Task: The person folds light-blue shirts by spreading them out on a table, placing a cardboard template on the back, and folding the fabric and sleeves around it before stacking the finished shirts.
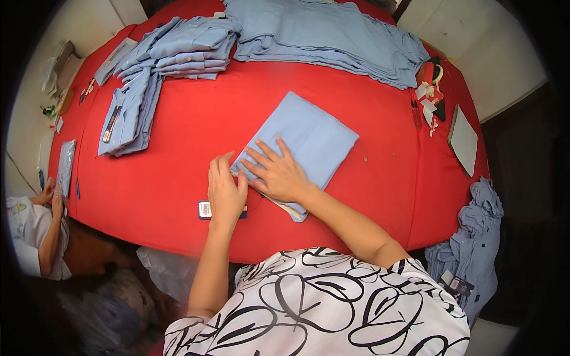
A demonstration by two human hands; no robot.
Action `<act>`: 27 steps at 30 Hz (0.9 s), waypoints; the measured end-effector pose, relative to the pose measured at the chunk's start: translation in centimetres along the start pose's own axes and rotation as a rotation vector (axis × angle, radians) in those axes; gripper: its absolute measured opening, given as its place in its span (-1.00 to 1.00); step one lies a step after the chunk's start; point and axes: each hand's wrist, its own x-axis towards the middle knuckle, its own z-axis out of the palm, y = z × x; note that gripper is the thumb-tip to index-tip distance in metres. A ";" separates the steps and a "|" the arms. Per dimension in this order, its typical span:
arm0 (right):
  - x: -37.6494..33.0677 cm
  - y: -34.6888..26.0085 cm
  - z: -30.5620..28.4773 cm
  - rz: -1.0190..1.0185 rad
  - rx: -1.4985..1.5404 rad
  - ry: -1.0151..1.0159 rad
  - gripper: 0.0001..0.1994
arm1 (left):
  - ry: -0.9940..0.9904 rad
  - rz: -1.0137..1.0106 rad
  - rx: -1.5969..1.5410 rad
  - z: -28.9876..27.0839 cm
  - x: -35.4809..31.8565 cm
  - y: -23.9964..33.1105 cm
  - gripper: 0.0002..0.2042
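Observation:
A light blue garment [314, 133], folded into a flat rectangle, lies tilted on the red-covered table. My right hand [279, 175] rests on its near left part, fingers spread and palm down. Beside the garment's left corner is my left hand [225, 190], its fingers stretched out and the thumb apart, close to the fabric edge. A dark blue hang tag [205, 209] with a white label lies partly under my left wrist; a thin string curves between it and the garment. A pale edge of fabric shows at the garment's near side.
Folded blue shirts [190, 50] are piled at the far left, and a broad stack of blue garments [326, 35] spans the back. Scraps and a tape roll [437, 74] sit far right near a pale flat pad [463, 141]. Another person's hands [53, 193] hold a bagged item at left.

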 end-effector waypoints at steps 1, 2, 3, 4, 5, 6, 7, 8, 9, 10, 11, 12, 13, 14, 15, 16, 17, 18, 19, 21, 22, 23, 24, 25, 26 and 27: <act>0.0 0.2 -0.2 -0.035 0.038 -0.008 -0.58 | 0.028 0.040 -0.036 0.0 0.4 0.2 -0.74; -0.1 0.4 -0.2 -0.043 0.148 -0.041 -0.62 | -0.047 0.022 -0.068 0.8 0.2 -1.1 -0.81; -0.6 1.1 -0.2 -0.047 0.251 -0.076 -0.65 | -0.077 0.022 -0.070 1.2 0.1 -1.6 -0.81; -1.1 1.9 -0.3 -0.052 0.354 -0.111 -0.68 | -0.107 0.022 -0.071 1.3 -0.3 -1.9 -0.81; -1.4 2.5 -1.0 0.139 0.603 -0.027 -0.70 | -0.134 0.017 -0.072 1.6 -0.8 -2.4 -0.81; -2.0 3.0 -1.9 0.336 0.852 0.059 -0.71 | -0.106 0.077 -0.049 1.7 -1.3 -2.3 -0.82; -2.0 4.5 -2.9 0.389 0.672 0.199 -0.73 | -0.098 0.082 -0.046 1.7 -1.5 -2.2 -0.80; -1.9 6.5 -4.0 0.444 0.487 0.341 -0.74 | -0.096 0.091 -0.044 1.7 -1.5 -1.6 -0.79; -1.7 8.6 -4.8 0.440 0.170 0.366 -0.74 | -0.095 0.100 -0.038 1.5 -1.6 -1.2 -0.78; -1.7 10.5 -5.3 0.433 -0.152 0.386 -0.75 | -0.142 0.122 -0.014 1.3 -1.6 -1.0 -0.74; -2.1 11.5 -5.7 0.525 -0.085 0.309 -0.74 | -0.186 0.142 0.011 1.0 -1.5 -1.1 -0.69; -2.2 12.4 -6.1 0.613 -0.020 0.232 -0.72 | -0.227 0.164 0.034 0.6 -1.3 -1.0 -0.65; -2.4 13.3 -6.5 0.700 0.045 0.155 -0.71 | -0.299 0.169 0.008 -0.1 -1.2 -0.7 -0.60; -2.3 13.8 -6.9 0.740 0.142 0.139 -0.70 | -0.373 0.165 -0.017 -1.2 -1.2 -0.2 -0.55; -2.2 14.3 -7.2 0.779 0.239 0.122 -0.70 | -0.447 0.162 -0.041 -1.8 -1.1 -0.1 -0.50; -2.1 14.9 -7.5 0.818 0.336 0.104 -0.69 | -0.437 0.188 -0.038 -1.7 -1.0 -0.2 -0.47; -2.0 15.4 -7.6 0.860 0.480 0.068 -0.69 | -0.430 0.208 -0.032 -1.6 -1.1 -0.6 -0.44; -1.9 16.1 -7.8 0.905 0.624 0.035 -0.69 | -0.426 0.232 -0.027 -1.4 -1.1 -1.0 -0.40; -1.9 16.8 -8.1 0.947 0.767 0.002 -0.68 | -0.416 0.230 -0.019 -1.2 -1.1 -1.4 -0.38; -2.0 17.5 -8.7 0.975 0.709 -0.106 -0.60 | -0.399 0.216 0.000 -0.8 -1.4 -2.2 -0.34; -2.2 17.9 -9.2 1.014 0.689 -0.155 -0.57 | -0.393 0.205 -0.010 -0.5 -1.5 -2.3 -0.36; -2.0 17.7 -9.7 1.053 0.670 -0.207 -0.55 | -0.388 0.191 -0.019 -0.3 -1.5 -2.4 -0.38; -1.7 17.2 -10.1 1.150 0.588 -0.214 -0.52 | -0.381 0.179 -0.026 -0.2 -1.6 -2.5 -0.40; -1.7 16.4 -10.4 1.121 0.374 -0.168 -0.52 | -0.349 0.179 -0.026 0.0 -1.7 -2.4 -0.42; -1.6 14.9 -10.8 1.079 0.162 -0.122 -0.52 | -0.315 0.180 -0.024 0.3 -1.9 -2.2 -0.44; -1.7 13.3 -10.8 1.029 -0.048 -0.075 -0.51 | -0.281 0.179 -0.024 0.7 -2.1 -2.0 -0.46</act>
